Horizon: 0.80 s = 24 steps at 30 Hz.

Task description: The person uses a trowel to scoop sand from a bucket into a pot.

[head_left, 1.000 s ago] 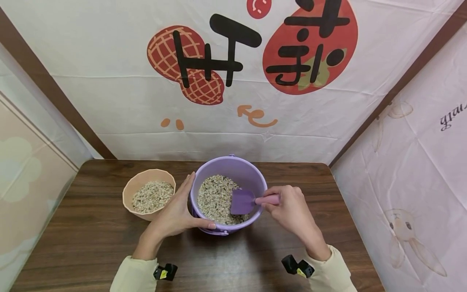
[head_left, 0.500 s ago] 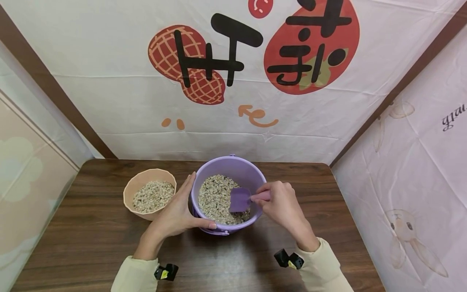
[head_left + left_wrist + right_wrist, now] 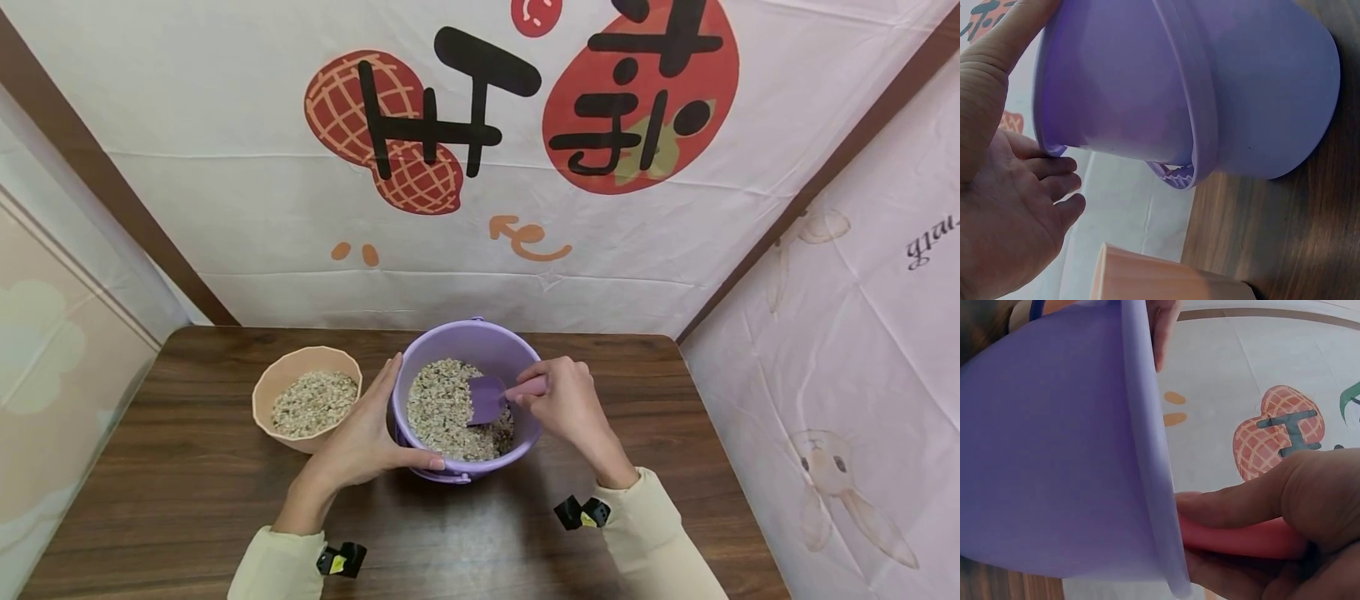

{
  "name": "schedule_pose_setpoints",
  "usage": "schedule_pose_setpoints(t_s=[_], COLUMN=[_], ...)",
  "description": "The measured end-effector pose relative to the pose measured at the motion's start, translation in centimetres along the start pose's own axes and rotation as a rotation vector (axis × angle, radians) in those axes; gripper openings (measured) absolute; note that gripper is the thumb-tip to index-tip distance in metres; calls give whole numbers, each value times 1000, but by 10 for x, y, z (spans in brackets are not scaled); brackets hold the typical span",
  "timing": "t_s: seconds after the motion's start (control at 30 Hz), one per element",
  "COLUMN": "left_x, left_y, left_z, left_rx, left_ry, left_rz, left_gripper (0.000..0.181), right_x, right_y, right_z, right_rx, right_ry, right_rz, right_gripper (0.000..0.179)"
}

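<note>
A purple bucket (image 3: 525,350) holds a layer of mixed grain (image 3: 442,408). My left hand (image 3: 358,437) grips its rim, thumb along the near edge and fingers on the left side; in the left wrist view the fingertips meet the rim. My right hand (image 3: 570,408) holds the pink handle of a small shovel (image 3: 486,402) at the bucket's right rim. The shovel's flat purple blade is inside, its front edge in the grain. The right wrist view shows thumb and fingers around the pink handle (image 3: 1241,539), while the bucket wall hides the blade.
A peach bowl (image 3: 270,383) with similar grain stands left of the bucket, close to my left wrist. Both are on a dark wooden table (image 3: 187,483). A printed white cloth (image 3: 637,275) hangs behind the table's far edge. The bucket's handle (image 3: 1200,94) hangs down its side.
My right hand has moved left and slightly away from me, carrying the shovel blade further into the bucket and into the grain. My left hand has kept its place on the rim.
</note>
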<state>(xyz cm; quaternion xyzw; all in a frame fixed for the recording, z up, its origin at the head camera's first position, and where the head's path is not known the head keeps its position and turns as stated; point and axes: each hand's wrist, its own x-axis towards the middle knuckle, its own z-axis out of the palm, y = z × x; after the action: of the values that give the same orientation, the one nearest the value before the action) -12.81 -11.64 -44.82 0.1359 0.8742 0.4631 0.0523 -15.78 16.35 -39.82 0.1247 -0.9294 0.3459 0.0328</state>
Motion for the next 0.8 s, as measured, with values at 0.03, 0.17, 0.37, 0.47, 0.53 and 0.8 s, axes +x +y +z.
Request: schedule_pose_setpoints(t_s=[0.03,0.17,0.37,0.47,0.53,0.8], left_x=[0,2,1,2,2,2], left_y=[0,0,0,0,0,1], left_z=[0,0,1,1,1,1], left_rx=[1,8,-8,-10,-3,5], left_ry=[0,0,-4,-3,-5,-5], left_rz=[-1,-5,-1,0,0,-13], left_gripper=[153,153,153,153,153,153], right_x=[1,2,3,4,4,3], right_y=[1,4,8,11,12,16], right_z=[0,1,3,6,7,10], right_rx=[6,32,54,80,98,181], right_ry=[0,1,1,-1,-3,-34], right_rz=[1,4,2,-11,-17,-29], right_gripper=[15,17,17,19,19,22])
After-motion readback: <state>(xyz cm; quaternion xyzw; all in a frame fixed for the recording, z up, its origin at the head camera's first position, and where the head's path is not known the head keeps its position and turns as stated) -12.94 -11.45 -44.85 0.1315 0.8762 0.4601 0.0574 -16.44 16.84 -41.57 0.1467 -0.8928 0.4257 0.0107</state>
